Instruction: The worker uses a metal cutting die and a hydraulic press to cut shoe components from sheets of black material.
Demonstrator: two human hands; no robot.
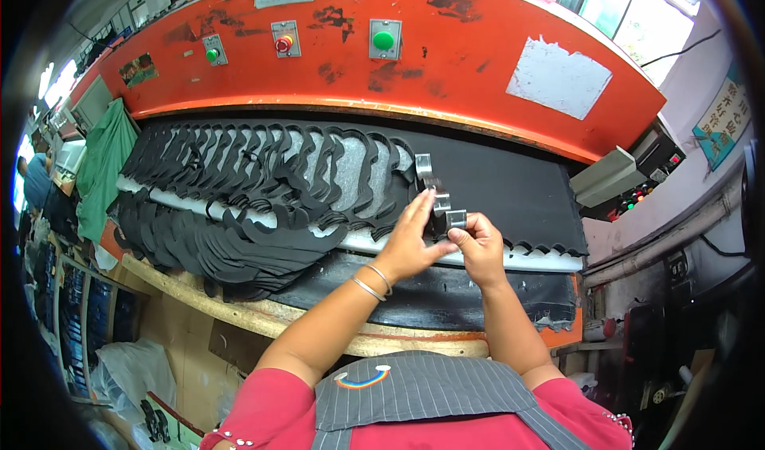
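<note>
My left hand (410, 243) and my right hand (482, 252) are close together over the black foam sheet (506, 183). Between them is a wavy metal cutting die (456, 219) with shiny upright walls. The left fingers lie along its near left side, while the right thumb and fingers pinch its near end. The die rests on or just above the sheet, beside the cut-out area; I cannot tell which. To the left, wavy black strips (325, 167) are left between cut openings that show a pale grey surface.
A heap of cut black foam pieces (239, 251) lies at the front left. A white board (526, 259) runs under the sheet. Behind stands an orange machine beam (454, 44) with a green button (383, 41) and a red button (284, 44). A green cloth (107, 159) hangs at left.
</note>
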